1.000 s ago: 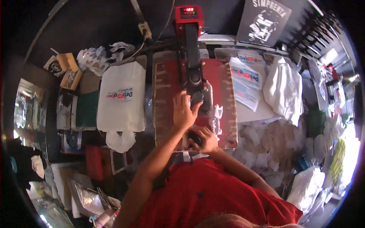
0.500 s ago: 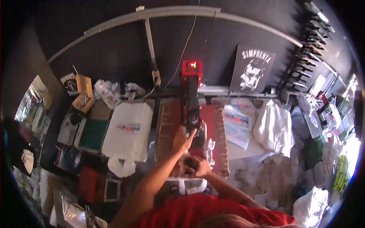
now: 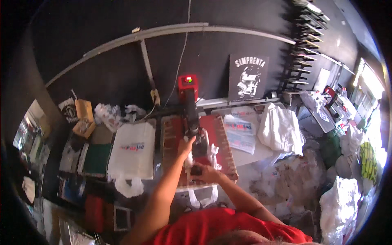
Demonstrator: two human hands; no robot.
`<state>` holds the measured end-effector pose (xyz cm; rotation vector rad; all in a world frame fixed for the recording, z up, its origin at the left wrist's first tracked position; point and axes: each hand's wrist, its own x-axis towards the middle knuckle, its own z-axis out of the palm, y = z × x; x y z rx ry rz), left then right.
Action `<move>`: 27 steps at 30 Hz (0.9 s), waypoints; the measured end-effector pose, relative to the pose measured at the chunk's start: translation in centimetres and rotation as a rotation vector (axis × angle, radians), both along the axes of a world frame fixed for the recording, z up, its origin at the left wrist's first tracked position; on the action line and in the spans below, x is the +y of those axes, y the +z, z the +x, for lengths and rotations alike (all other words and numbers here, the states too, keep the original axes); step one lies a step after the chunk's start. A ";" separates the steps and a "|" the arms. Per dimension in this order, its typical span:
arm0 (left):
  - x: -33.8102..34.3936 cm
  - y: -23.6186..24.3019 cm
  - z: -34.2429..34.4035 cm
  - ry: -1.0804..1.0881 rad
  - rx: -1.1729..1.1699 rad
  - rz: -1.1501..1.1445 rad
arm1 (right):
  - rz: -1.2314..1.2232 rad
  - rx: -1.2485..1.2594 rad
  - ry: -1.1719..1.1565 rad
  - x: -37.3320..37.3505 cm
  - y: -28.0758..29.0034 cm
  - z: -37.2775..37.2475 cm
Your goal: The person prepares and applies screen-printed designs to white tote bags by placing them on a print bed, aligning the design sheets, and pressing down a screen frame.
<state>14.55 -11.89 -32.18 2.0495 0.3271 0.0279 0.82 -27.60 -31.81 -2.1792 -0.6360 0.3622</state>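
A heat press with a red control box (image 3: pixel 188 83) and a dark arm (image 3: pixel 190 110) stands at the middle of the table. My left hand (image 3: pixel 185 148) rests at the left side of its dark press head (image 3: pixel 200 146), thumb stretched out and the other fingers partly hidden. Nearer to me, my right hand (image 3: pixel 207 174) is closed around the black handle knob (image 3: pixel 196 170). Crumpled white plastic (image 3: pixel 213 157) sticks out right of the press head. White bag handles (image 3: pixel 203 201) hang over the front edge of the red, brown-edged board (image 3: pixel 222 163) beneath.
A white printed bag (image 3: pixel 132 149) lies flat on the left, beside a green panel (image 3: pixel 97 159). On the right are printed sheets (image 3: pixel 240 132) and a pile of white bags (image 3: pixel 279 126). An open cardboard box (image 3: pixel 84 118) stands at the back left.
The view has turned, so the whole scene appears shifted left. My left hand stays by the press head and my right hand stays on the knob.
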 end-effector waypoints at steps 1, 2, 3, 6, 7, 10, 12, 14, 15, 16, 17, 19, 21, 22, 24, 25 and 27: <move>-0.5 0.0 -0.7 -0.023 -0.006 -0.060 | 0.016 0.077 -0.012 -0.3 1.2 -0.3; 2.3 -1.8 0.7 0.057 -0.083 -0.123 | 0.038 0.036 0.023 1.3 2.6 -0.7; 1.0 -1.5 0.7 0.032 -0.028 -0.141 | 0.040 0.023 0.004 0.7 2.5 -0.7; 1.9 -2.0 1.6 0.026 -0.058 -0.170 | 0.013 -0.024 0.012 0.9 1.6 0.1; -1.5 -0.7 0.9 -0.026 0.034 -0.217 | 0.086 -0.098 -0.034 -1.0 -0.2 -0.1; 2.0 -2.2 2.2 -0.017 -0.011 -0.184 | -0.006 -0.196 -0.032 0.9 0.3 -1.0; 2.9 -3.4 2.0 -0.026 -0.042 -0.237 | -0.096 -0.194 -0.033 1.4 -0.1 -1.1; 1.1 -2.3 1.2 -0.049 0.059 -0.256 | -0.148 -0.159 -0.080 0.4 0.2 -1.5; 0.0 -1.3 0.7 -0.067 0.111 -0.261 | -0.171 -0.140 -0.110 -0.2 0.5 -1.6; -0.3 0.1 0.2 -0.078 0.083 -0.245 | -0.158 -0.103 -0.116 -0.4 1.2 -1.6; -0.7 -0.1 0.2 -0.077 0.072 -0.247 | -0.163 -0.091 -0.149 -0.4 1.1 -1.8; -1.2 -0.8 0.6 -0.075 0.056 -0.249 | -0.170 -0.060 -0.215 -0.3 0.5 -2.0; 3.9 -5.1 4.2 -0.082 0.097 -0.242 | -0.118 -0.180 -0.154 1.9 0.6 -2.2; 5.2 -6.3 5.7 -0.089 0.134 -0.282 | -0.090 -0.228 -0.138 2.8 -0.3 -2.1; 7.3 -6.8 6.2 -0.114 0.283 -0.459 | -0.095 -0.263 -0.160 4.0 -1.5 -2.3; 0.0 -3.9 5.4 -0.264 0.284 -0.315 | -0.148 -0.186 -0.333 0.6 -1.5 -1.9; 1.8 -4.2 4.3 -0.200 0.143 -0.131 | -0.145 -0.256 -0.325 1.7 0.0 -2.8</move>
